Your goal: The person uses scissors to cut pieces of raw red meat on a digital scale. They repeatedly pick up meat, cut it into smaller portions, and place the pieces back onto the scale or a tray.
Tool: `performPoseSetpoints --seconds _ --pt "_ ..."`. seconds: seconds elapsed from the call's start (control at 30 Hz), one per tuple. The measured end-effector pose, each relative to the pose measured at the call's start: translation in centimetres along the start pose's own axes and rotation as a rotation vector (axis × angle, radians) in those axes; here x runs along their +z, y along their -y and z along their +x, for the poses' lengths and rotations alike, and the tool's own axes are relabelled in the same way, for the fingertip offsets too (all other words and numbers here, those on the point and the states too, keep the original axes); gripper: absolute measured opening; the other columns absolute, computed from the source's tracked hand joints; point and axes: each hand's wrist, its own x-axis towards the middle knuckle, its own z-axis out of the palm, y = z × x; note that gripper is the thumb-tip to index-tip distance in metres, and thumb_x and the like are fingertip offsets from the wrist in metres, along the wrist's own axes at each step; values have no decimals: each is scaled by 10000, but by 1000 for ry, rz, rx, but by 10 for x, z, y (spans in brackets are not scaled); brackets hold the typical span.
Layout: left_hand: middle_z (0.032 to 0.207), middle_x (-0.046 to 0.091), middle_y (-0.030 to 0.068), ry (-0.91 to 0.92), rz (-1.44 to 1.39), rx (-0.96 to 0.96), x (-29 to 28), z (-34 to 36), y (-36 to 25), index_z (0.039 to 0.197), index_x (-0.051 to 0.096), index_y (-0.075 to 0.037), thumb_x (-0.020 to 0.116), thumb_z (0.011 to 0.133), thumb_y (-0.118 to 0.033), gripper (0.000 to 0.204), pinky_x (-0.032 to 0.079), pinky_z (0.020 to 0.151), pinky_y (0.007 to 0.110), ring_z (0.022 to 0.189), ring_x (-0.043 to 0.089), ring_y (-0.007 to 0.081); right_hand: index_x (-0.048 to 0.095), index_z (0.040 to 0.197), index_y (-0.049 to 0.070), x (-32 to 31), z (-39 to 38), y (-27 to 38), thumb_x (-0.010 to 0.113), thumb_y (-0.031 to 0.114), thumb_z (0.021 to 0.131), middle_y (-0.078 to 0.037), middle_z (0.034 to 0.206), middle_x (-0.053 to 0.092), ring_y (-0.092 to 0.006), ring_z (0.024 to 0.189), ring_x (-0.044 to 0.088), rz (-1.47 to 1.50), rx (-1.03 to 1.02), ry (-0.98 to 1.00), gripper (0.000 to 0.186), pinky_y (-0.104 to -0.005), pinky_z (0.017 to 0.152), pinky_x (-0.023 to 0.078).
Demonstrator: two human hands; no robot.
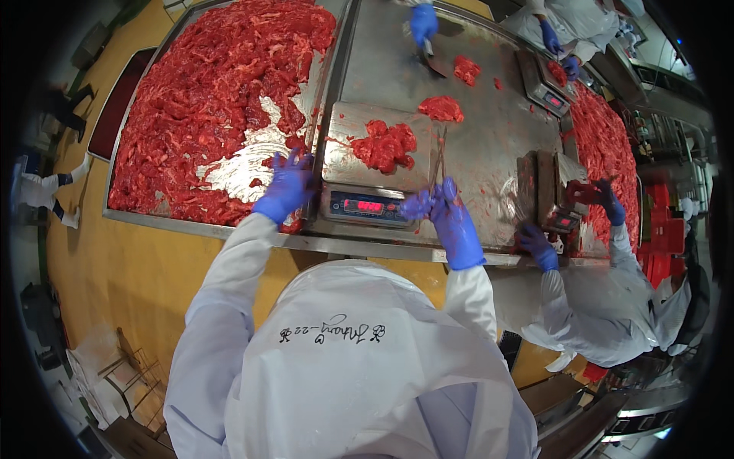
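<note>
My left hand [286,188], in a blue glove, is over the near right corner of a big metal tray [229,172] of raw red meat pieces [206,99]. Its fingers are spread, and nothing shows in them. Gloved in blue too, my right hand [454,226] is closed around long thin metal tongs [439,157]. The tong tips reach up to a flat lump of meat [441,109] on the steel table. Between my hands stands a digital scale [367,206] with a lit red display. A pile of meat [384,146] lies on its plate [348,122].
Two more scales [547,96] [562,203] stand to the right, beside another mass of meat [608,145]. Co-workers' blue-gloved hands [537,246] [424,25] work at the right and far sides. A further small meat lump [467,69] lies on the steel table [489,153].
</note>
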Motion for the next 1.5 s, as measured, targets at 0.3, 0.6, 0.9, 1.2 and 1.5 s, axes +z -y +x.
performPoseSetpoints --seconds 0.3,0.6,0.9,1.2,1.5 --pt "1331 510 181 -467 -472 -80 -23 20 28 1291 547 -175 672 818 -253 495 380 1023 432 1239 465 354 593 950 13 23 11 4 485 523 949 -126 812 693 -169 719 649 -466 213 66 522 -292 701 499" --pt "836 684 177 -280 -512 -97 -38 63 -38 924 690 -33 666 825 -228 220 526 726 404 778 664 332 587 885 47 32 29 -43 456 636 911 -113 775 672 -178 668 662 -298 464 72 605 -287 659 535" --pt "869 670 214 -202 -568 -164 -53 62 -48 915 684 -4 642 818 -206 228 523 758 427 832 655 364 557 843 74 55 56 -72 541 583 898 -76 656 604 -192 592 643 -204 451 47 512 -299 568 528" --pt "900 681 156 -180 -583 -134 -42 67 -36 983 668 -15 673 825 -205 247 523 758 357 824 665 262 545 843 107 64 76 -53 535 526 922 -46 707 592 -181 648 633 -33 382 20 427 -306 643 517" --pt "1017 649 167 -195 -560 -52 -63 122 -27 1001 639 0 594 905 -188 215 491 835 410 928 624 341 541 831 101 61 21 -35 458 528 965 -69 726 617 -203 697 648 16 279 25 455 -359 671 539"
